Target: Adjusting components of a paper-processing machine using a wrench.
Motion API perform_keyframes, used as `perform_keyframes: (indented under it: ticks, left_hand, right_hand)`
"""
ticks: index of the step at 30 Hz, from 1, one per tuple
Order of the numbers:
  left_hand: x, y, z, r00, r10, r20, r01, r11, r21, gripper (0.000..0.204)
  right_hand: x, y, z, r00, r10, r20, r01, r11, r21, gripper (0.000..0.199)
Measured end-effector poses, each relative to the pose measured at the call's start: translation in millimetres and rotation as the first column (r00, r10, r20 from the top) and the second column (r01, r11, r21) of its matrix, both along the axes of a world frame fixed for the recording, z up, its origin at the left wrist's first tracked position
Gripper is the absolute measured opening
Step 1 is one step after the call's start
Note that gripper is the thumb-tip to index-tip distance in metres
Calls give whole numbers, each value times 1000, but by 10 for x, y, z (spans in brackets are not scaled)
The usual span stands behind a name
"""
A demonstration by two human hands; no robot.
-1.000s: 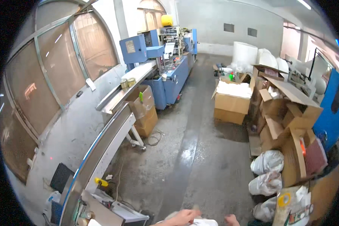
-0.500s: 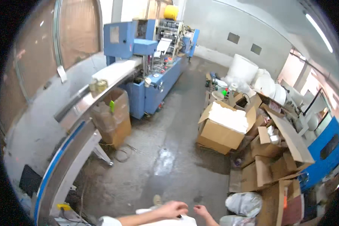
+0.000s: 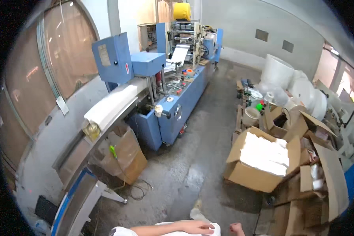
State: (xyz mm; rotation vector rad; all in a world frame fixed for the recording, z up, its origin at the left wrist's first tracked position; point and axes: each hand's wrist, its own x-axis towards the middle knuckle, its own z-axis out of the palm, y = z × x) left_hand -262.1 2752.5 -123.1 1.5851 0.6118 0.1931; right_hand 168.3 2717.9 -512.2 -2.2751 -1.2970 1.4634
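Note:
My left hand [image 3: 202, 227] is at the lower edge, its forearm crossing in front of my white clothing [image 3: 161, 225]. Its fingers look loosely stretched, with nothing seen in them. To its right, my right hand [image 3: 236, 227] is curled into a loose fist and no object shows in it. Neither hand touches any equipment. Ahead on the left stands a long blue machine [image 3: 192, 92], with a row of stacked white paper [image 3: 114, 102] on its outfeed table. An open cardboard box [image 3: 251, 173] filled with white paper packs [image 3: 263, 153] stands ahead on the right.
A plastic-lined carton [image 3: 135, 157] stands under the outfeed, cable [image 3: 141, 190] loose on the floor beside it. A grey conveyor [image 3: 76, 200] with a blue edge is near left. Opened cartons [image 3: 303, 212] crowd the right, with big white rolls [image 3: 277, 69] behind. Concrete floor [image 3: 196, 161] runs between.
The view has moved forward, so the machine and the paper-filled box appear larger and nearer. Both hands have shifted slightly right and lower in the picture. My right fingers look more curled.

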Motion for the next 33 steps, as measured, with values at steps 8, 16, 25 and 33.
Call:
perform_keyframes:
  ticks: [8, 16, 25, 33]
  left_hand:
    - [-259, 2174, 118, 870, 472, -142, -459, 881, 114, 42]
    - [-966, 4080, -361, 829, 555, -71, -553, 832, 42, 44]
    - [-1859, 6278, -327, 629, 776, 32, -775, 625, 92, 44]
    - [-2362, 6990, -698, 409, 891, -198, -912, 389, -134, 41]
  right_hand:
    - [-1823, 4028, 752, 952, 190, -241, -116, 949, 292, 16]
    - [-3013, 5989, 960, 799, 596, -85, -539, 771, 339, 18]
    - [-3396, 8106, 1410, 773, 634, -7, -623, 762, 178, 20]
    - [-6220, 10228, 1728, 562, 826, -49, -625, 463, 629, 21]
